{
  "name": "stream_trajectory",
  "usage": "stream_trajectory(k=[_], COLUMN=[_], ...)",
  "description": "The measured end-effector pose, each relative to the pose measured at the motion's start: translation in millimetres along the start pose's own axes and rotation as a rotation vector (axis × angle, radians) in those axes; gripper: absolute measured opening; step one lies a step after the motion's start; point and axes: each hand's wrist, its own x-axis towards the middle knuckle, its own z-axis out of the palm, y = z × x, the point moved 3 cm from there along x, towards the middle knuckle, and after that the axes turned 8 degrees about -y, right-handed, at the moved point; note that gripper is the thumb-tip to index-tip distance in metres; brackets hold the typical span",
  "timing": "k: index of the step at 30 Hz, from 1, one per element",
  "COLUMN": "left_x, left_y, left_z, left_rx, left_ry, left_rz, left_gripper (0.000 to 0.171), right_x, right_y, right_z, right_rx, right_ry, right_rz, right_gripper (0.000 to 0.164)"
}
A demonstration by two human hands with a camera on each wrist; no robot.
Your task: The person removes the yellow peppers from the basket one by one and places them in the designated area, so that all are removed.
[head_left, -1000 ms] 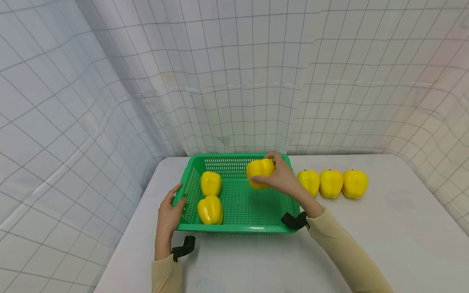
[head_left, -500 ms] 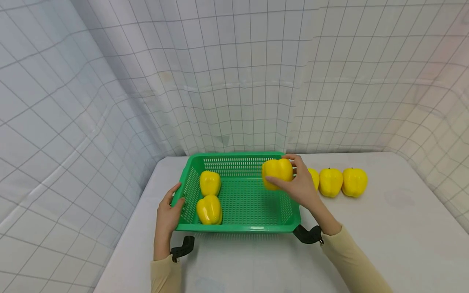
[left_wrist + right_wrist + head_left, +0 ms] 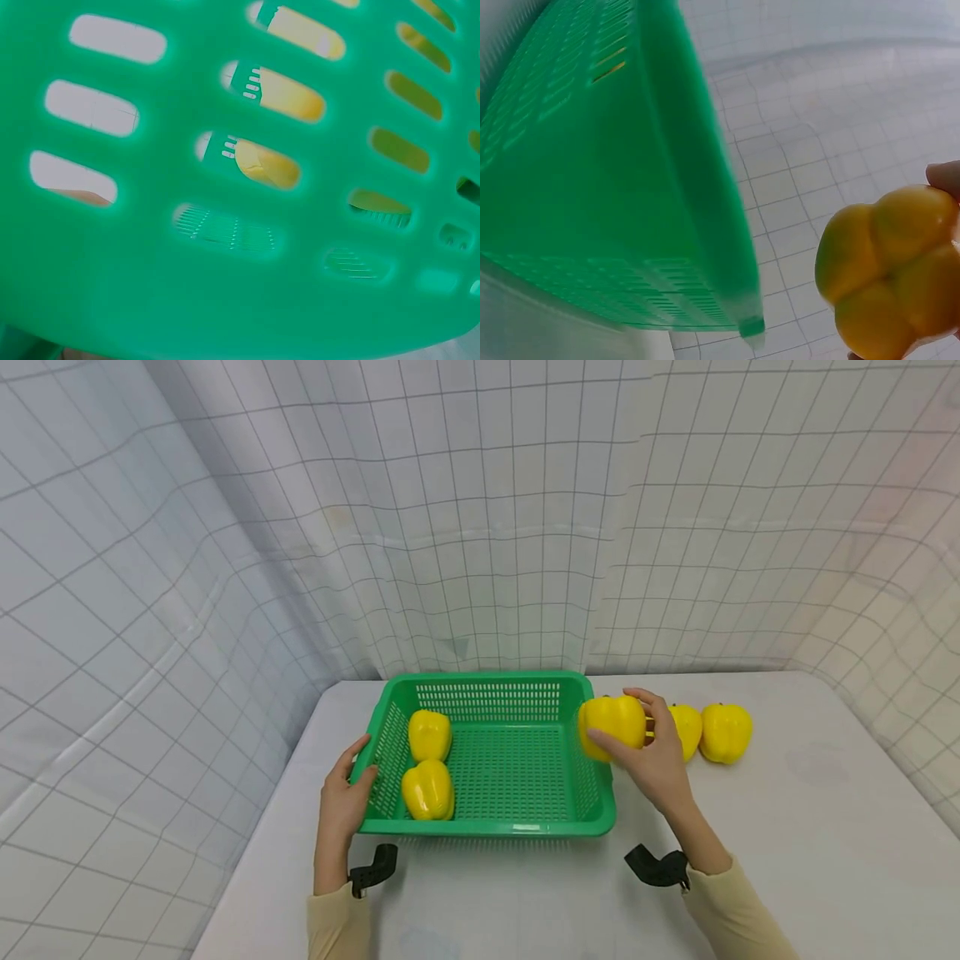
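Note:
My left hand (image 3: 345,800) grips the left rim of a green plastic basket (image 3: 487,829), thumb over the inner side. Inside the basket, along its left wall, sit two yellow bell peppers, a rear one (image 3: 430,735) and a front one (image 3: 428,791). A third yellow bell pepper (image 3: 613,727) is held between the thumb and fingers of my right hand (image 3: 662,768), over the basket's right rim. In the right wrist view the held pepper's lobed end (image 3: 885,274) shows apart from the basket wall (image 3: 592,195). Slotted basket wall (image 3: 187,300) fills the left wrist view.
Right of the basket, more yellow bell peppers stand in a row on the white table (image 3: 810,827). The far-right pepper (image 3: 726,733) is fully visible; the pepper beside it (image 3: 686,727) is partly covered by my right hand. A gridded white curtain (image 3: 510,527) hangs behind.
My right hand has carried the held pepper rightward, from above the basket's interior to its right rim. The left hand, the basket and the two peppers in it stay in place.

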Motion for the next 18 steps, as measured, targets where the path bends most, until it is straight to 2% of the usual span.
stream_trajectory(k=[7, 18], left_x=[0.1, -0.6], left_y=[-0.5, -0.6], left_z=[1.2, 0.7], left_rx=[-0.002, -0.003], left_ry=[0.001, 0.01], left_rz=[0.007, 0.006], left_gripper=[0.047, 0.047], right_x=[-8, -20], right_y=[10, 32], right_z=[-10, -18], right_rx=[0.008, 0.01], right_ry=[0.056, 0.058], right_rz=[-0.009, 0.085], right_gripper=[0.066, 0.068])
